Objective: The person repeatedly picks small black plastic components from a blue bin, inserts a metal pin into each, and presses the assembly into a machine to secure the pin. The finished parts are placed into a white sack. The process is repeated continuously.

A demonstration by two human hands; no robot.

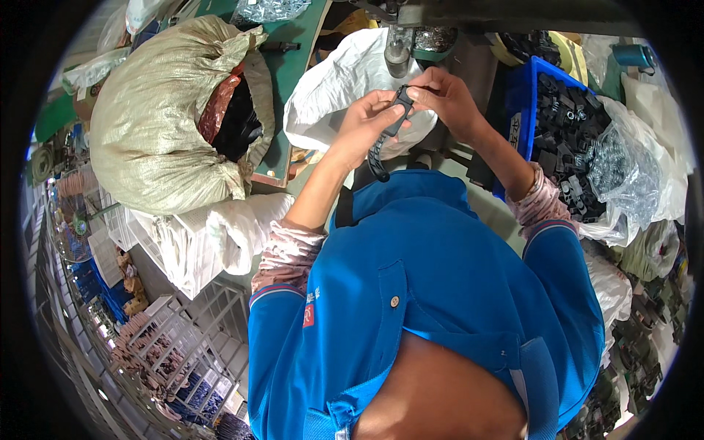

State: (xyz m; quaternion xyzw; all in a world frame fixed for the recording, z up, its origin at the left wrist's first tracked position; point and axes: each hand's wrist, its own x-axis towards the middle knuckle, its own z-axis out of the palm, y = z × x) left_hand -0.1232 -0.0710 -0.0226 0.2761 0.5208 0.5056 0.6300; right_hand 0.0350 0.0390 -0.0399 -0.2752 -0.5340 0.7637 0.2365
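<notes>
In front of my chest, my left hand point(363, 128) grips a black plastic part with a curved tail point(377, 159), its thumb lying along the thicker upper body. The curved tail hangs down below my fingers toward my jacket. My right hand point(444, 101) is closed in a pinch at the upper end of the same part; whether a smaller piece is between those fingertips is hidden. Just beyond both hands stands a metal machine post with a rounded end point(397, 55). A white woven sack point(312, 103) lies open behind and below my hands.
To the right, a blue crate point(522, 110) holds many small black parts, with clear plastic bags point(623, 172) over its side. A bulging beige sack point(158, 110) with dark contents rests on a green tabletop point(293, 70) at left. White bags point(242, 227) sit below it.
</notes>
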